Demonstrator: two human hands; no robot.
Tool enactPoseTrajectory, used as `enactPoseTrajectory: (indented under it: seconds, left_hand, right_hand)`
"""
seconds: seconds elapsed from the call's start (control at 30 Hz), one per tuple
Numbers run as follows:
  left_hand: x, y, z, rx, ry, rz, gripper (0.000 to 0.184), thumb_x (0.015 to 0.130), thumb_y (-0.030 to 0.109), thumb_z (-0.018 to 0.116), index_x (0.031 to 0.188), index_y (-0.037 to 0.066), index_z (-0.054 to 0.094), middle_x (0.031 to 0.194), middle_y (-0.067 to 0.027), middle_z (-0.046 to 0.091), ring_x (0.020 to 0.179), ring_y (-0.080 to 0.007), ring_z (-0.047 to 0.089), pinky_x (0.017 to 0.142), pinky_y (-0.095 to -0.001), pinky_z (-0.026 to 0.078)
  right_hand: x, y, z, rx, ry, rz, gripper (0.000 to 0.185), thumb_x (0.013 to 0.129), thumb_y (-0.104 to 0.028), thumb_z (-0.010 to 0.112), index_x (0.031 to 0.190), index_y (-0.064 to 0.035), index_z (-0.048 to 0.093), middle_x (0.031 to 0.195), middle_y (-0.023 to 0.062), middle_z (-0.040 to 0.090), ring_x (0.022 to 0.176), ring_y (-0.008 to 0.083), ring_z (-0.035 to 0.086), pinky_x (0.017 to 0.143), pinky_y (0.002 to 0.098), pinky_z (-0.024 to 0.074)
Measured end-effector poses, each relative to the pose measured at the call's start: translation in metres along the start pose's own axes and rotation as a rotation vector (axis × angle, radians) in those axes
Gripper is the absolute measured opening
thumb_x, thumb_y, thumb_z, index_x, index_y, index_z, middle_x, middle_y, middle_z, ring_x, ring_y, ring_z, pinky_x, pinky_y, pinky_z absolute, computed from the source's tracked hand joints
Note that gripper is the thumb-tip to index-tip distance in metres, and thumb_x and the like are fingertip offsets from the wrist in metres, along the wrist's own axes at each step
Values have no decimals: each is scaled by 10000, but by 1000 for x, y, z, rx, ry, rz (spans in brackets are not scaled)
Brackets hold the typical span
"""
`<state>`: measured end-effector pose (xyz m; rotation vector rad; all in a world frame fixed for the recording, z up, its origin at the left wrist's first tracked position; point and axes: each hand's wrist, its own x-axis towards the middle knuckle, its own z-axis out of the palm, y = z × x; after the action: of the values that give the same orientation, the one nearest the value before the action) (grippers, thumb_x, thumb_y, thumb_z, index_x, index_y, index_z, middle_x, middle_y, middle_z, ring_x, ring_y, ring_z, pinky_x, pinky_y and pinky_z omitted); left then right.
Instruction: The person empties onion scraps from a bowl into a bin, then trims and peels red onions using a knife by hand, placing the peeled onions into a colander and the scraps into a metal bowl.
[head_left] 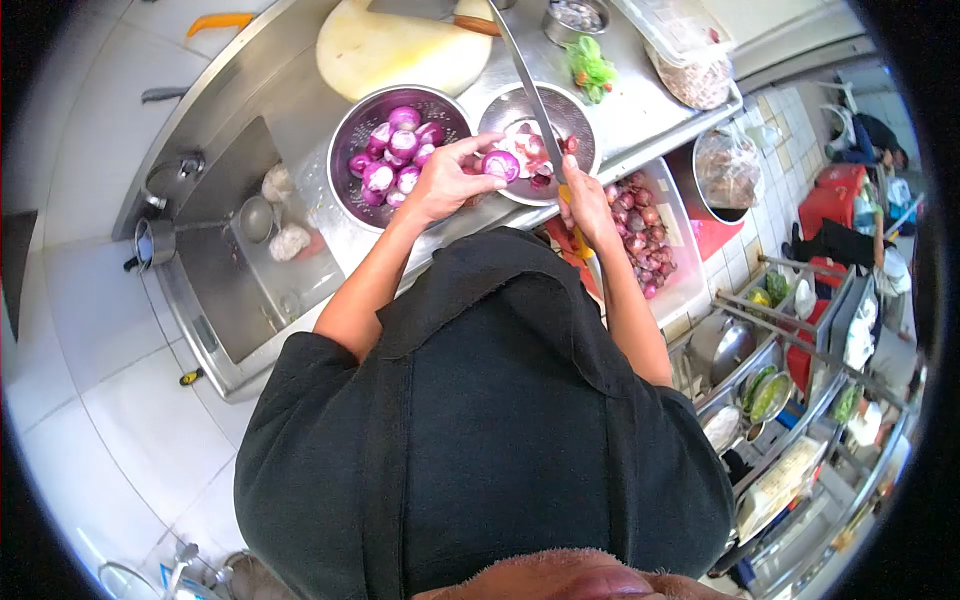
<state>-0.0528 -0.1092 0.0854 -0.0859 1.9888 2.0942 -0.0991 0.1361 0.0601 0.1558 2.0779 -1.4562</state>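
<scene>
My left hand (447, 178) holds a peeled purple onion (500, 166) between thumb and fingers, over the near left rim of a metal colander (585, 120) with peelings inside. In my right hand (588, 208) is a knife (533, 92) with a yellow handle, its long blade pointing up and away across the colander. Left of it stands a metal bowl (345, 128) with several peeled onions (400, 145). A bin of unpeeled onions (640, 225) sits beside my right forearm.
A round cutting board (400, 48) lies beyond the bowl. Green leaves in plastic (590, 68) and a clear container (695, 75) are at the back right. The sink (240, 250) is on the left, a bagged bin (728, 170) on the right. Other people are far right.
</scene>
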Motion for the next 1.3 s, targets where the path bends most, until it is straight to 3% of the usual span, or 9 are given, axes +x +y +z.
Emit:
enactPoseTrajectory:
  seconds: [0.17,0.2,0.33,0.47,0.57,0.67,0.73,0.83,1.3]
  left_hand:
    - [-10,-16,-30,2,209,-9,509,805,62,778,1287,35,616,879,-19,680,679,-73,606,600,-218,482]
    - [-13,-13,-35,-49,322,-2,471,811,70,767,1247,-19,614,648,7,589,454,-62,491,420,-222,372]
    - [-14,-19,-70,195,640,-54,992,758,308,843,1494,-58,286,1160,-141,609,825,-126,635,596,-275,529]
    - [-17,-5,-76,-664,560,-138,310,947,137,616,1223,7,561,977,-71,652,837,-159,613,806,-289,524]
    - [-21,-16,-70,-967,203,-104,309,912,78,630,1204,6,562,975,-62,642,902,-166,617,861,-316,513]
    - [-18,-17,-50,-651,230,-33,506,808,-47,696,1279,-16,513,1021,-87,635,965,-171,628,863,-309,515]
    - [-15,-15,-37,-502,209,53,601,775,-63,732,1322,-23,486,1060,-106,642,948,-168,640,824,-288,534]
    - [-11,-10,-15,-560,175,13,541,827,-39,693,1324,10,486,1141,-135,647,992,-219,674,790,-356,615]
    - [4,-4,5,-531,360,97,484,850,-48,659,1304,-61,492,1111,-145,671,1035,-219,668,919,-338,537]
  right_hand:
    - [1,8,4,-139,21,-24,560,996,-569,446,923,-37,607,540,24,505,432,103,477,417,273,374]
    - [-2,4,2,-175,13,25,625,989,-534,480,1249,14,627,587,29,501,531,122,487,522,290,413]
    - [-10,-4,13,-81,61,-57,595,995,-477,513,1387,-31,537,630,13,509,548,101,481,538,270,417]
    - [-12,-11,21,-44,34,-106,560,1000,-443,527,1411,-62,520,676,2,527,559,84,475,548,260,420]
    - [-9,-9,22,31,-60,-113,558,1002,-459,523,1403,-72,534,678,-21,516,555,75,454,537,254,399]
    - [-17,-15,29,70,-104,-157,549,1008,-471,508,1371,-62,570,656,-45,459,549,58,404,514,251,349]
    - [-15,-14,27,-71,-99,-234,539,1008,-436,515,1326,-8,585,883,88,670,809,155,616,739,291,479]
    - [-22,-23,34,-153,-44,-414,554,972,-447,553,1309,-9,587,1248,209,641,1189,288,613,1011,348,442]
    - [-39,-25,35,-522,114,-380,583,924,-601,525,1307,-172,619,939,272,676,954,450,644,833,509,497]
